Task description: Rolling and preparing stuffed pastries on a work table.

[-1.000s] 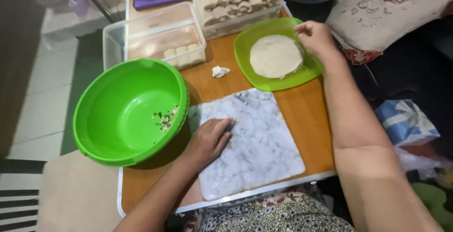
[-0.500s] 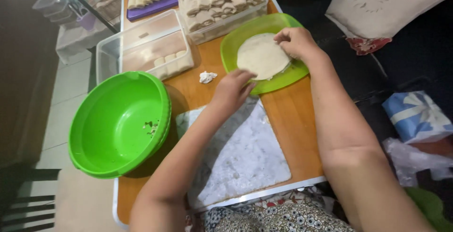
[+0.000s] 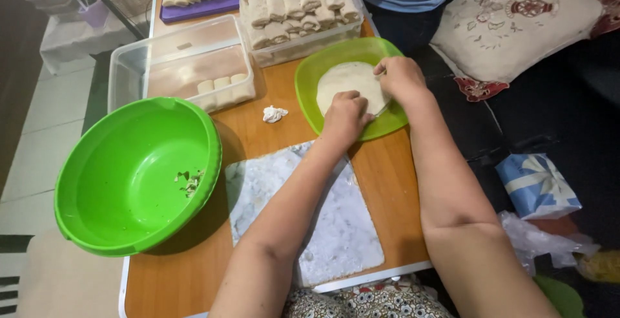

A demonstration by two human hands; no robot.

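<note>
You have two hands in view — your left hand [image 3: 345,116] and your right hand [image 3: 402,79] — both on one round wrapper [image 3: 345,84]. Count one green plate [image 3: 310,79], one large green bowl [image 3: 135,176], one marble slab [image 3: 342,227] and two clear plastic containers [image 3: 129,66] [image 3: 303,46]. Three rolls [image 3: 223,83] lie in the nearer container — those in the farther one are too piled to count.

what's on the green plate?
A round pale wrapper lies on the green plate. Left hand and right hand cover its near edge; anything beneath is hidden.
</note>
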